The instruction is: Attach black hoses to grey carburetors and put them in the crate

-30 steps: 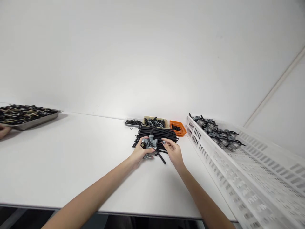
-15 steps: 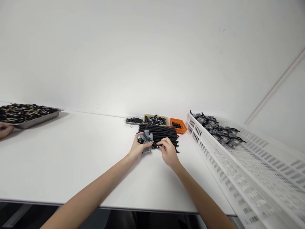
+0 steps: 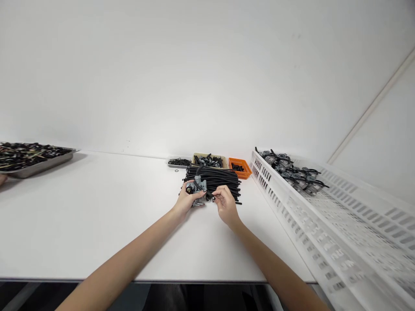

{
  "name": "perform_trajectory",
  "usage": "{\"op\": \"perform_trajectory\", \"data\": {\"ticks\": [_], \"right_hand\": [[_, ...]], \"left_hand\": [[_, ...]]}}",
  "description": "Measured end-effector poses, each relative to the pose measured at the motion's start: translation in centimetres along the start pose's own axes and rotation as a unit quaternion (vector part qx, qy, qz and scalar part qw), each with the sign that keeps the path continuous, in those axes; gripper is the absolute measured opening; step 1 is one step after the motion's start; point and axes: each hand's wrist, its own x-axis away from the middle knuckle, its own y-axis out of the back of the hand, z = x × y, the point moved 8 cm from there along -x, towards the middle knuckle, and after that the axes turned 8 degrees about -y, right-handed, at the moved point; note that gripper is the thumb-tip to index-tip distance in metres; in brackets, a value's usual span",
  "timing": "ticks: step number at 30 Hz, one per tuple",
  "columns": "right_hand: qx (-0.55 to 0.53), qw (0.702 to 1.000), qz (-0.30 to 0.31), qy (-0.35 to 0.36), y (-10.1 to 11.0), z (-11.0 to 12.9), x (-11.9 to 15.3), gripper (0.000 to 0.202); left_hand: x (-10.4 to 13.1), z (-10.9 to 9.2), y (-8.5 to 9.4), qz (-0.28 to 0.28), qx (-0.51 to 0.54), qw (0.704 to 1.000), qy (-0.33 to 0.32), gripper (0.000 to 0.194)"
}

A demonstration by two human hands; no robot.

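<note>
A grey metal carburetor is in my left hand, with the thumb pressed across its front. A black rubber hose curves up from its top. At the carburetor's right side, my right hand is closed in a pinch on a short black rubber piece; whether it is a hose end or a separate part I cannot tell. Right behind both hands lies a pile of straight black rubber hoses.
Along the wall stand a metal tray of black rings, a cream tray of black parts and an orange basket. A white crate holding several carburetors is at right. A metal tray of parts sits far left, a person's hand beside it.
The whole view has shifted slightly. My hands still hold the carburetor and black piece, which now appears tilted down to the right. The other person's hand at left has mostly left the view.
</note>
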Motion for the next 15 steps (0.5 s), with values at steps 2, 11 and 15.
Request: {"op": "perform_trajectory", "data": {"ticks": [2,11,15], "right_hand": [[-0.025,1.000,-0.004,0.003,0.1,-0.1,0.0,0.015],[-0.008,0.999,0.024,-0.039,-0.2,-1.4,-0.3,0.012],[0.004,0.999,0.000,-0.041,0.1,-1.7,-0.3,0.011]], "left_hand": [[0.1,0.2,-0.2,0.006,0.009,1.000,0.010,0.057],[0.3,0.4,-0.5,0.029,0.022,0.999,-0.039,0.066],[0.6,0.3,-1.1,0.048,0.038,0.997,-0.056,0.067]]}}
